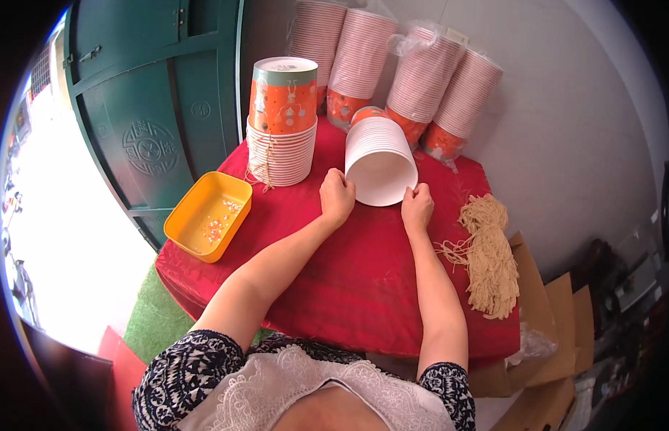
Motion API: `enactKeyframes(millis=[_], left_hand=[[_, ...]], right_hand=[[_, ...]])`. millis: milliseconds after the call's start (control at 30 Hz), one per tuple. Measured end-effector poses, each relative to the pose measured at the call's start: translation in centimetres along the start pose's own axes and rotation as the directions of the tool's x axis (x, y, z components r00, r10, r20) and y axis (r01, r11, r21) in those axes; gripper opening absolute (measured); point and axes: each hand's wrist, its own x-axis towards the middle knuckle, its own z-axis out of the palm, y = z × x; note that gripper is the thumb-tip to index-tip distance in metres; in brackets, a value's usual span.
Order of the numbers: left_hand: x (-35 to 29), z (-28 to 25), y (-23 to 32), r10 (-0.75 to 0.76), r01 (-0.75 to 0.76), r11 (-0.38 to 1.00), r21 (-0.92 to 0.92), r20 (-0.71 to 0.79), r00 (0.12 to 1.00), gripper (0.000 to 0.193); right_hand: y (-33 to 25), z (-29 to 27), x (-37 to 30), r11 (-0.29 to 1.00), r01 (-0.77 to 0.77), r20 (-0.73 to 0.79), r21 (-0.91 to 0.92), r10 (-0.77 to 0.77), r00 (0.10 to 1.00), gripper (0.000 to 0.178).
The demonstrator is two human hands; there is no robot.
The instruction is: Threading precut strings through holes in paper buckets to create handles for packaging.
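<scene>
A stack of white paper cups [378, 154] lies on its side on the red tablecloth [363, 266], its open mouth facing me. My left hand [337, 197] grips the rim on the left side. My right hand [418, 207] pinches the rim on the right side. Both forearms come in from the lower edge.
An upright cup stack [282, 122] with an orange patterned cup on top stands at the back left. A yellow tray [208, 215] with small pieces sits at the table's left edge. A bundle of beige strings [489, 255] lies on the right. Wrapped cup stacks [421, 75] lean on the wall. Cardboard [557, 316] lies at the right.
</scene>
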Motion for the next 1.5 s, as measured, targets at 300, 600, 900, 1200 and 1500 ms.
enactKeyframes(millis=[300, 600, 900, 1200, 1500], left_hand=[[3.6, -0.4, -1.5, -0.032, 0.031, 0.997, 0.077, 0.007, 0.999, 0.008], [2.7, -2.6, -1.9, -0.155, 0.146, 0.987, 0.061, 0.166, 0.974, 0.023], [-0.6, -8.7, 2.4, 0.141, -0.140, 0.990, -0.024, 0.063, 0.988, 0.032], [-0.8, -11.8, 5.0, 0.502, -0.494, 0.856, 0.153, -0.013, 0.865, 0.033], [-1.4, -12.8, 8.4, 0.610, -0.596, 0.792, -0.134, 0.128, 0.782, 0.030]], right_hand=[[-1.5, 1.7, 0.2, 0.997, 0.036, 0.024, -0.063, -0.034, 0.999, 0.018], [-3.0, 0.2, -2.2, 0.995, 0.093, 0.099, 0.018, -0.095, 0.991, 0.017], [-4.5, -5.8, -5.9, 0.971, -0.159, 0.544, 0.181, 0.035, 0.838, 0.037], [-9.0, -9.9, -8.0, 0.524, 0.851, 0.201, -0.023, -0.832, 0.518, 0.008], [-8.5, -6.7, -8.9, 0.475, 0.880, 0.427, -0.009, -0.794, 0.433, 0.013]])
